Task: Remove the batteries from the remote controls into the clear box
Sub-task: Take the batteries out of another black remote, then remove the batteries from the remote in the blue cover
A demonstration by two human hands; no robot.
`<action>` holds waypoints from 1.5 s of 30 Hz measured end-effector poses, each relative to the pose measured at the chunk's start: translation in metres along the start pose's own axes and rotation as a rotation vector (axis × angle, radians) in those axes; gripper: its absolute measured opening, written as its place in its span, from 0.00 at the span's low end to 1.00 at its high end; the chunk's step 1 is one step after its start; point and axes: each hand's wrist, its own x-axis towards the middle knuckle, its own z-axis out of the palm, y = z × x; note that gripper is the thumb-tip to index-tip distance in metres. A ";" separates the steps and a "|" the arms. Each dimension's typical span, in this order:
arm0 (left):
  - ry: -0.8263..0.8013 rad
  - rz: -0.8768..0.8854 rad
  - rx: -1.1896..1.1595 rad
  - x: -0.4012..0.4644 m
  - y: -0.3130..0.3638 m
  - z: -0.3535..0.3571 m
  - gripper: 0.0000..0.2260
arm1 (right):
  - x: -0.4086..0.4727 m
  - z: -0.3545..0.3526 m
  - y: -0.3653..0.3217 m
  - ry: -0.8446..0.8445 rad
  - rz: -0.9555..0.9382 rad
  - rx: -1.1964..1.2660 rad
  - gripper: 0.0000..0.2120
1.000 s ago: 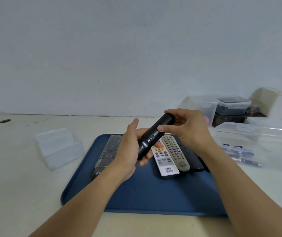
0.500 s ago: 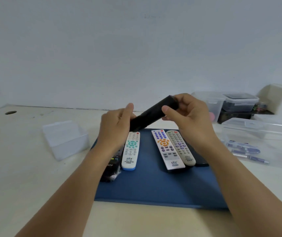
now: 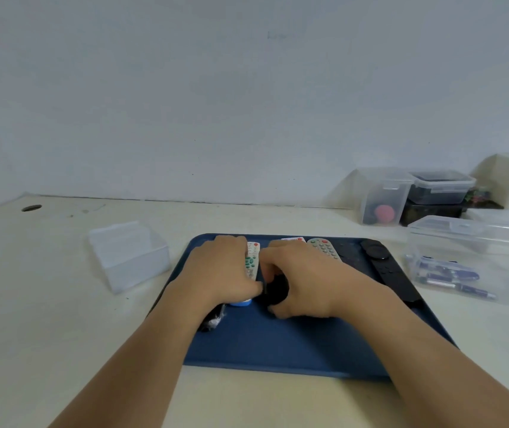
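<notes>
My left hand (image 3: 220, 273) and my right hand (image 3: 304, 281) are low over the blue tray (image 3: 277, 347), both with fingers curled round a black remote (image 3: 275, 290) that shows only as a dark patch between them. A white remote with teal buttons (image 3: 252, 261) lies under my left fingers. The top of another white remote (image 3: 293, 239) and a beige remote (image 3: 324, 249) show behind my right hand. A long black remote (image 3: 393, 274) lies along the tray's right side. Left of the tray stands an empty clear box (image 3: 129, 256).
Another dark remote (image 3: 213, 321) pokes out under my left wrist. At the right stands a large clear lidded box (image 3: 475, 239) holding several small blue cylinders (image 3: 446, 273). Further clear containers (image 3: 386, 196) sit at the back right, against the wall.
Both hands have brought the black remote down from chest height to just above the tray. It was slanted and in plain sight before; now my hands hide most of it.
</notes>
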 end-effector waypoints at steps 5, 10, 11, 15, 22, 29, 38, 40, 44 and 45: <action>0.080 0.011 0.074 0.001 0.008 -0.002 0.17 | 0.002 0.004 0.004 -0.046 0.064 0.123 0.17; 0.081 -0.017 0.099 0.005 0.010 -0.001 0.15 | 0.003 0.004 0.006 -0.042 0.077 0.241 0.15; 0.082 -0.028 0.097 0.004 0.011 -0.001 0.16 | 0.003 0.001 0.007 -0.015 0.078 0.301 0.14; 0.143 -0.110 0.002 0.004 0.014 0.000 0.20 | -0.001 -0.014 0.014 0.237 0.125 0.528 0.12; 0.154 -0.238 -1.134 0.010 0.012 -0.017 0.09 | 0.004 -0.017 0.022 0.487 0.313 0.839 0.04; -0.156 -0.065 -1.478 -0.004 0.048 -0.006 0.09 | 0.006 -0.021 0.022 0.456 0.377 1.299 0.11; -0.137 -0.070 -1.472 -0.001 0.049 0.001 0.08 | 0.005 -0.016 0.025 0.457 0.411 1.314 0.10; -0.129 -0.096 -1.468 -0.001 0.050 0.000 0.08 | 0.006 -0.015 0.025 0.463 0.414 1.287 0.10; -0.123 -0.205 -1.464 0.000 0.047 -0.005 0.11 | 0.008 -0.014 0.022 0.461 0.398 1.231 0.10; -0.131 -0.231 -1.463 0.000 0.046 -0.006 0.12 | 0.008 -0.014 0.021 0.459 0.393 1.231 0.09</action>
